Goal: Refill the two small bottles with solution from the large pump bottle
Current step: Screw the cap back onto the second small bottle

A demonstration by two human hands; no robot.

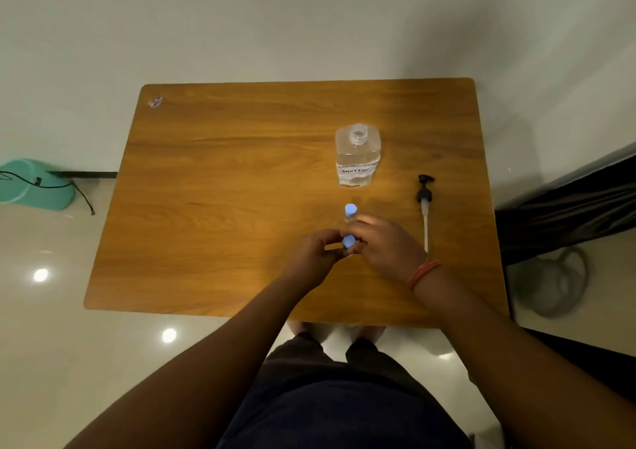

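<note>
Blue-capped near small bottle (348, 242) sits between both hands: left hand (315, 254) and right hand (382, 242) each grip it, probably to work its cap. Far small bottle (350, 212) waits just beyond; large bottle (358, 156) stands open farther off, pump (425, 204) laid right on the counter (223, 190).

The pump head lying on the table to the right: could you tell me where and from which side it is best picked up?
Grip the pump head at its black collar, coming from above with the right hand. It lies flat on the table, its thin white tube pointing toward the person; the collar is its thickest part.
</note>
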